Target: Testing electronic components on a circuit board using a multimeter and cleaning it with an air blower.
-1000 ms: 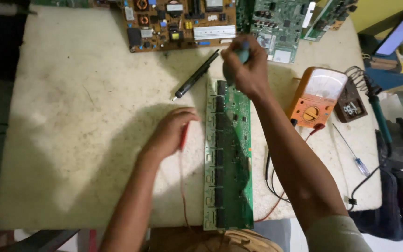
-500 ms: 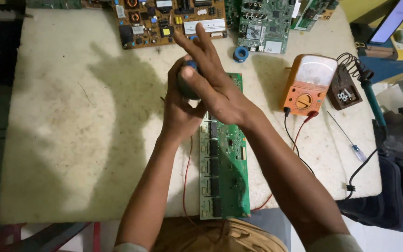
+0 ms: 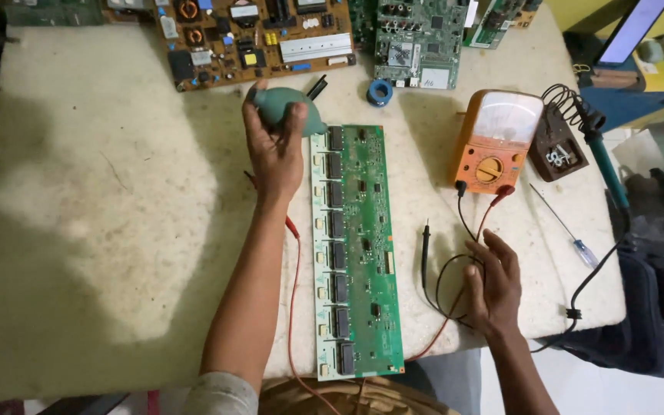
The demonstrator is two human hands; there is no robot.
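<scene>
We see our left hand with fingers wrapped round a green bulb blower at twelve o'clock of the long green board — our right hand, fingers spread, rests on the black lead; tugging it could drag the orange meter across the worktop.

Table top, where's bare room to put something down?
The wide bare stretch of the pale worn table, left of the left hand and long green circuit board. Crowded: the back edge with boards, and the right side around the orange multimeter, its leads and the right hand.

Hands now apart: left hand gripping green bulb, right hand down by leads.
</scene>
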